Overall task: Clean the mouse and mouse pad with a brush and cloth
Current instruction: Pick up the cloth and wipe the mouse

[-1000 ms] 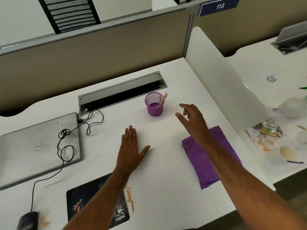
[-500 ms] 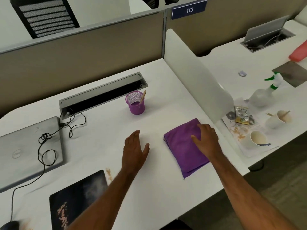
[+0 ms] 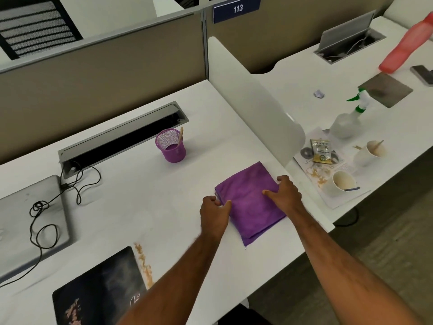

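A folded purple cloth (image 3: pixel 248 202) lies on the white desk near its right front edge. My left hand (image 3: pixel 214 213) pinches the cloth's left edge between thumb and fingers. My right hand (image 3: pixel 284 192) rests on the cloth's right side, fingers curled onto the fabric. The black mouse pad (image 3: pixel 98 287) lies at the lower left, with brown crumbs on it and beside it. A wooden brush handle (image 3: pixel 180 135) sticks out of a purple mesh cup (image 3: pixel 171 148) further back. The mouse is out of view.
A closed grey laptop (image 3: pixel 28 221) with a black cable (image 3: pixel 44 207) sits at the left. A white divider (image 3: pixel 253 99) stands right of the cloth. Beyond it are a spray bottle (image 3: pixel 346 120), two stained paper cups (image 3: pixel 342 182) and a red bottle (image 3: pixel 405 43).
The view swung right. My right hand dropped from above the desk onto the cloth, and my left hand slid right from the bare desk and took hold of the cloth's left edge.
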`<state>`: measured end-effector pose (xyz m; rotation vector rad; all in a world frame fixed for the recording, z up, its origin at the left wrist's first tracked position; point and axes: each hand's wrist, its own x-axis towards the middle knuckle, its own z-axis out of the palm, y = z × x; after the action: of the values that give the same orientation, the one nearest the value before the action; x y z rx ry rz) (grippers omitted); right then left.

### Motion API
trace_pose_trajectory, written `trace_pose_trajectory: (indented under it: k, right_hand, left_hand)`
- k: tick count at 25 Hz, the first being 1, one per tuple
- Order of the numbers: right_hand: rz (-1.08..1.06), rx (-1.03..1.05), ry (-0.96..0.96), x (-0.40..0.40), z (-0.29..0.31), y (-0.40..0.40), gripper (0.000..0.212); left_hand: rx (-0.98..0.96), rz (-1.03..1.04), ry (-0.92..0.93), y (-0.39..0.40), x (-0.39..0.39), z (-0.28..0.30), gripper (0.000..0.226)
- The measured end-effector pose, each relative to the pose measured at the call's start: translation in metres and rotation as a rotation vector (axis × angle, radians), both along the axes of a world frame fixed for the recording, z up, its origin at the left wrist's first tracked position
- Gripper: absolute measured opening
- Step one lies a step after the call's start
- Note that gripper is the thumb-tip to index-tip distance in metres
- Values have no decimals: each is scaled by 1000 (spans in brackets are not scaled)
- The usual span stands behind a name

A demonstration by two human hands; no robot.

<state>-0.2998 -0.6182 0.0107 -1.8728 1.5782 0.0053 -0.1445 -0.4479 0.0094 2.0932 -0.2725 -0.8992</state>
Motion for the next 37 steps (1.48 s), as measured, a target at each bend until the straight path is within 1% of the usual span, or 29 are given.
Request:
trace_pose_trajectory:
  k: [3, 5, 6, 12, 16, 18, 20, 22, 23, 25, 27, 31, 33, 35, 37]
  right_hand:
    - [-32, 94, -153, 0, 1, -1, 51]
    - [3, 103, -188, -1, 7, -1, 32]
    - [23, 105, -206, -1, 12, 0, 26]
    - [174, 160, -351, 3, 68, 20, 16]
    - [210, 258, -474, 11, 100, 36, 19]
    - [206, 290, -532, 17, 109, 44, 25]
    - [177, 364, -596, 25, 117, 52, 31]
    - [128, 484, -701, 33, 121, 61, 34]
    - [103, 541, -748, 36, 121, 64, 38]
    - [74, 607, -777, 42, 118, 71, 45]
    - [67, 636, -769, 46, 114, 76, 47]
    - [113, 628, -692, 53, 107, 85, 36]
    - [166, 619, -653, 56, 102, 93, 41]
    - [249, 587, -627, 62, 96, 103, 47]
    - [346, 506, -597, 70, 92, 119, 51]
  left_hand:
    - [10, 15, 69, -9, -4, -1, 26]
    - [18, 32, 109, -12, -4, 0, 21]
    - [21, 40, 127, -13, -4, 0, 20]
    - [-21, 93, 225, -6, -4, 0, 20]
    - [-111, 107, 311, 3, -2, 10, 27]
    - [-188, 136, 426, 9, 2, 20, 33]
    - [-263, 112, 544, 17, 8, 34, 48]
    - [-422, 109, 698, 30, 14, 45, 61]
    - [-492, 134, 782, 37, 15, 52, 61]
    - [-549, 179, 891, 52, 17, 65, 60]
    - [-561, 210, 866, 69, 19, 69, 55]
    - [-580, 283, 611, 103, 31, 62, 47]
    - [-552, 288, 468, 117, 36, 65, 42]
    - [-486, 301, 288, 127, 38, 69, 31]
    - [-435, 338, 159, 133, 38, 74, 22]
